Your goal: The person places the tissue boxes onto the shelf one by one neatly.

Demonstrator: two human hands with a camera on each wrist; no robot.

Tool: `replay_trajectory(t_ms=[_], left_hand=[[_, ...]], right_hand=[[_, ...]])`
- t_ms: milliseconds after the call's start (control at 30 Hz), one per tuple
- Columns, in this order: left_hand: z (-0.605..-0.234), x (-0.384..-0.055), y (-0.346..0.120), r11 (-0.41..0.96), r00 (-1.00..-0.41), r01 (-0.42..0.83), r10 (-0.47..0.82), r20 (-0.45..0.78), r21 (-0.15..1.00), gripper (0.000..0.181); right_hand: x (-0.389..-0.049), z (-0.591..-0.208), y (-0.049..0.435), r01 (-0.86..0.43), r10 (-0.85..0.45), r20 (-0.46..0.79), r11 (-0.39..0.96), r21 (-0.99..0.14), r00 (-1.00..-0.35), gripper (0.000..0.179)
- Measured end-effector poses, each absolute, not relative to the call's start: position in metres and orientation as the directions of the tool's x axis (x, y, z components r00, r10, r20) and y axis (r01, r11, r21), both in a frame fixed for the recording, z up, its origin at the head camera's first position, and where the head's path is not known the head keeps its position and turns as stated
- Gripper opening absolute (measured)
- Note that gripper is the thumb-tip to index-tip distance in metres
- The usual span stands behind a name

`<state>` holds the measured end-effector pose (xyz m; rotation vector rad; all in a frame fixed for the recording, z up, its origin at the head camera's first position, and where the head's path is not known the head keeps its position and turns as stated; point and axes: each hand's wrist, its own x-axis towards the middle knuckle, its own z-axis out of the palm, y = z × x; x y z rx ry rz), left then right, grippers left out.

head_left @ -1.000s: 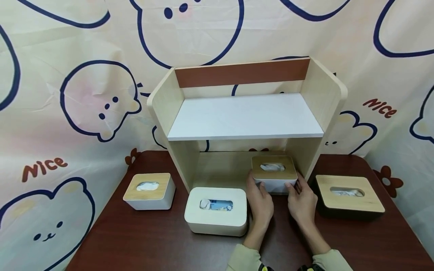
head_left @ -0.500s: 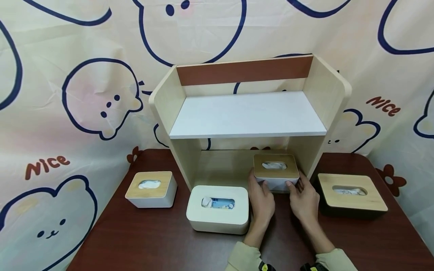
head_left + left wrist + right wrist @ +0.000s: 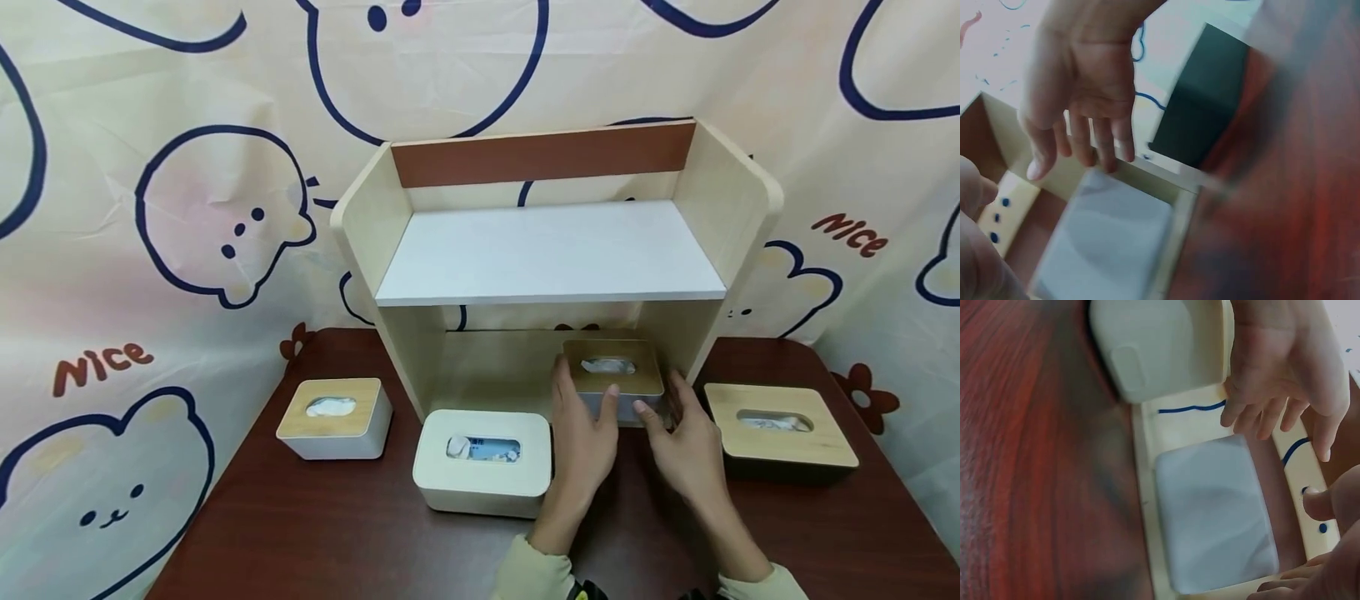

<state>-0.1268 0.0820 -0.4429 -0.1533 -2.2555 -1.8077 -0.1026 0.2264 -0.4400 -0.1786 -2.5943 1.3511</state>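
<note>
Wood-brown on top and white below, the tissue box point(image 3: 630, 385) sits in the right part of the lower compartment of the shelf unit point(image 3: 723, 187), as the head view shows. My left hand point(image 3: 585, 442) is at its left front, my right hand point(image 3: 686, 450) at its right, fingers extended and thumbs held apart from them. Just left of my left hand stands the all-white box point(image 3: 482, 487); the dark box with a pale lid point(image 3: 817, 433) stands beyond my right. Left wrist view: my right fingers reach, slightly spread, by the tissue box's plain pale face. Right wrist view: my left fingers are spread near that face too; I cannot tell whether they touch.
</note>
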Motion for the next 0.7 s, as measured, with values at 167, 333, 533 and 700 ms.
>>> replay_trajectory(t_ms=[167,333,533,700], left_hand=[[-0.422,-0.118,0.067,0.212,-0.973,0.222,-0.013,0.229,0.952,0.083],[-0.41,-0.111,0.043,0.239,-0.974,0.223,0.023,0.223,0.945,0.083],[-0.407,-0.102,0.008,0.311,-0.969,0.245,0.054,0.24,0.918,0.083],[-0.413,-0.094,-0.024,0.389,-0.958,0.283,0.081,0.274,0.876,0.084]], right_hand=[[-0.093,-0.428,0.22,-0.037,0.195,0.188,0.595,-0.803,-0.963,0.08],[-0.086,-0.421,0.21,-0.083,0.155,0.209,0.577,-0.813,-0.966,0.078],[-0.079,-0.417,0.198,-0.101,0.107,0.2,0.583,-0.806,-0.974,0.08],[-0.074,-0.423,0.186,-0.134,0.065,0.213,0.591,-0.795,-0.975,0.081]])
